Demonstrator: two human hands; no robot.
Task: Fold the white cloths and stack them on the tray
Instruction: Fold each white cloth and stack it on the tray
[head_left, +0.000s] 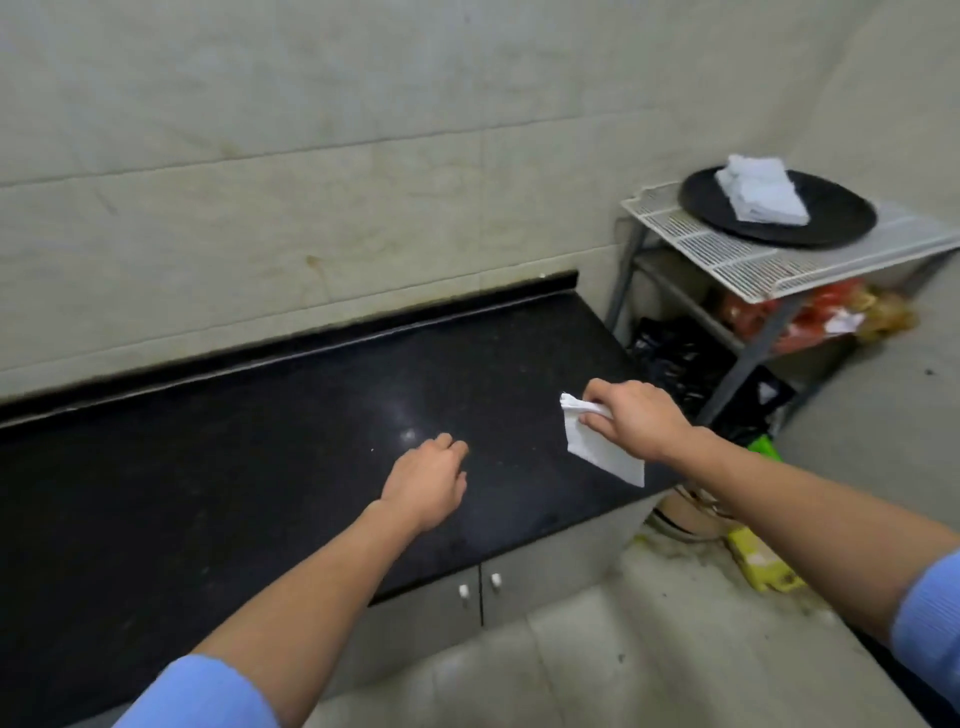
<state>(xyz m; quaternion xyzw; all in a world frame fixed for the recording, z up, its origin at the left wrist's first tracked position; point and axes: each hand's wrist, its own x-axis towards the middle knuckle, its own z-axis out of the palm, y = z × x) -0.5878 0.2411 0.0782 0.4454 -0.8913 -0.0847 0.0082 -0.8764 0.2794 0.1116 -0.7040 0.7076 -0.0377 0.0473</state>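
Observation:
My right hand (636, 418) grips a folded white cloth (597, 452) by its top edge, holding it above the right end of the black counter (234, 478). The cloth hangs down below my fingers. My left hand (428, 480) hovers over the middle of the counter with loosely curled fingers and holds nothing. A round black tray (841, 218) sits on a white wire rack (737, 260) at the upper right. A stack of folded white cloths (761, 189) lies on the tray.
Tiled walls close in the back and right. Below the rack are a black crate (675, 353) and red packets (810, 317). Grey cabinet doors (478, 592) sit under the counter. A yellow item (758, 564) and clutter lie on the floor by the counter's right end.

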